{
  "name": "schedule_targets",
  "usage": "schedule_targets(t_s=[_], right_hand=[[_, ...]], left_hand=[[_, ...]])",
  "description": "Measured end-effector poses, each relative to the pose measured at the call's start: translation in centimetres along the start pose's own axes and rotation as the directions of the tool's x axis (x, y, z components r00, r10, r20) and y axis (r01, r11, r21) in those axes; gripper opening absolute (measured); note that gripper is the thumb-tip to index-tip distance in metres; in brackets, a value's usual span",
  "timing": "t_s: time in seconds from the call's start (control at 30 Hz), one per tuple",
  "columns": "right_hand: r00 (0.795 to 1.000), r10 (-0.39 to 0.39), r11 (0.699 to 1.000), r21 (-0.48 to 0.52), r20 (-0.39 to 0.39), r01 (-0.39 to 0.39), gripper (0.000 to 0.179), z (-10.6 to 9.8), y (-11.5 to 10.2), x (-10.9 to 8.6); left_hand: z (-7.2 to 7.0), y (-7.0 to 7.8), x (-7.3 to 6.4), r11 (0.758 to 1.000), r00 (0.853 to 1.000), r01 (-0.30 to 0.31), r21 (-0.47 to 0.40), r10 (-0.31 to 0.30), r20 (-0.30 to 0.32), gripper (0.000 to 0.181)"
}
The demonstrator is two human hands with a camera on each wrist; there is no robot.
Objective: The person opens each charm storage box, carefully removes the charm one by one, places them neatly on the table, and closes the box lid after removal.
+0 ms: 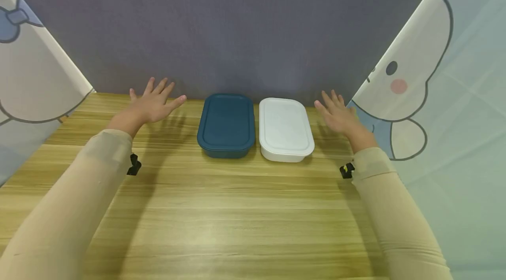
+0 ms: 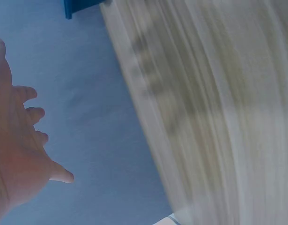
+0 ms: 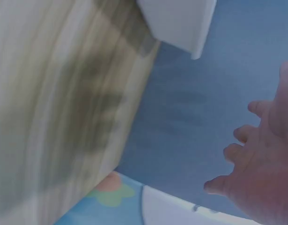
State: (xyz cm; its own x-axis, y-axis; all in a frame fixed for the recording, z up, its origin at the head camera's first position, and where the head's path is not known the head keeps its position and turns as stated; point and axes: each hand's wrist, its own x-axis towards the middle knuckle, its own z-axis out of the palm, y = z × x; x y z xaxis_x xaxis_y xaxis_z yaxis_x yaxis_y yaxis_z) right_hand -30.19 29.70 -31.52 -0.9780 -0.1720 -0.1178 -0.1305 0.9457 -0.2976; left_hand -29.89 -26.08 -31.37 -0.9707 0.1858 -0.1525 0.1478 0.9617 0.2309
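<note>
Fingers spread and nothing in their grasp, a person's left hand (image 1: 152, 104) and right hand (image 1: 341, 115) hung above a wood-grain tabletop (image 1: 221, 210), flanking two lidded boxes that neither touched. The dark blue, round-cornered rectangular plastic-looking box (image 1: 226, 123) sat flat just beside its matching white, round-cornered rectangular plastic-looking box (image 1: 285, 127), a narrow gap between them, near the dark grey upright panel (image 1: 221, 30) at the back.

Both looked stiff, hardly fragile and probably light, though unseen contents could have added weight. The smooth walls might have proved slippery; the likeliest hold was a palm against each long side, fingers below the overhanging rim, rather than by the lid alone, whose fastening could not be made out.

The left wrist view caught only a blue corner, the right only part of the white box; the boxes' undersides were hidden.
</note>
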Motion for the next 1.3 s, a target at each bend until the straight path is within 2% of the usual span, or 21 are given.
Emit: schedule_targets(t_s=[0.17, 0.43, 0.6, 0.77, 0.93, 1.1, 1.2, 1.3], right_hand=[[0.999, -0.023, 0.999, 0.027, 0.028, 0.022, 0.088, -0.8, -1.7, -0.1], [0.997, -0.05, 0.999, 0.0, 0.051, 0.05, 0.087, -1.5, -4.8, -0.8], [0.994, -0.088, 0.996, -0.021, 0.064, 0.089, 0.088, -1.7, -7.1, -1.5], [0.988, -0.141, 0.989, -0.035, 0.065, 0.144, 0.089, -1.1, -9.2, -2.0], [0.979, -0.191, 0.981, -0.027, 0.072, 0.193, 0.087, 0.1, -11.4, -2.8], [0.967, -0.238, 0.971, -0.016, 0.087, 0.24, 0.087, 2.3, -13.2, -3.6], [0.965, -0.245, 0.969, 0.003, 0.097, 0.246, 0.088, 4.0, -14.2, -3.9], [0.96, -0.257, 0.966, 0.002, 0.11, 0.259, 0.09, 5.7, -15.2, -4.1]], left_hand=[[-0.4, 0.6, 0.1, 1.0, 1.0, -0.007, 0.006, 0.007, 0.008, 0.107], [-1.0, 1.7, -0.6, 0.999, 1.0, -0.03, 0.017, 0.03, -0.003, 0.106], [-1.6, 2.9, -1.2, 0.998, 0.999, -0.047, 0.044, 0.046, 0.013, 0.106], [-1.6, 4.7, -2.5, 0.993, 0.996, -0.08, 0.084, 0.076, 0.044, 0.106], [-0.8, 7.2, -4.0, 0.988, 0.99, -0.138, 0.073, 0.135, 0.051, 0.104], [0.8, 9.4, -5.2, 0.977, 0.979, -0.201, 0.067, 0.198, 0.048, 0.099], [2.0, 10.5, -5.7, 0.973, 0.974, -0.223, 0.06, 0.22, 0.05, 0.097], [3.1, 11.2, -5.9, 0.975, 0.974, -0.22, 0.039, 0.217, 0.069, 0.096]])
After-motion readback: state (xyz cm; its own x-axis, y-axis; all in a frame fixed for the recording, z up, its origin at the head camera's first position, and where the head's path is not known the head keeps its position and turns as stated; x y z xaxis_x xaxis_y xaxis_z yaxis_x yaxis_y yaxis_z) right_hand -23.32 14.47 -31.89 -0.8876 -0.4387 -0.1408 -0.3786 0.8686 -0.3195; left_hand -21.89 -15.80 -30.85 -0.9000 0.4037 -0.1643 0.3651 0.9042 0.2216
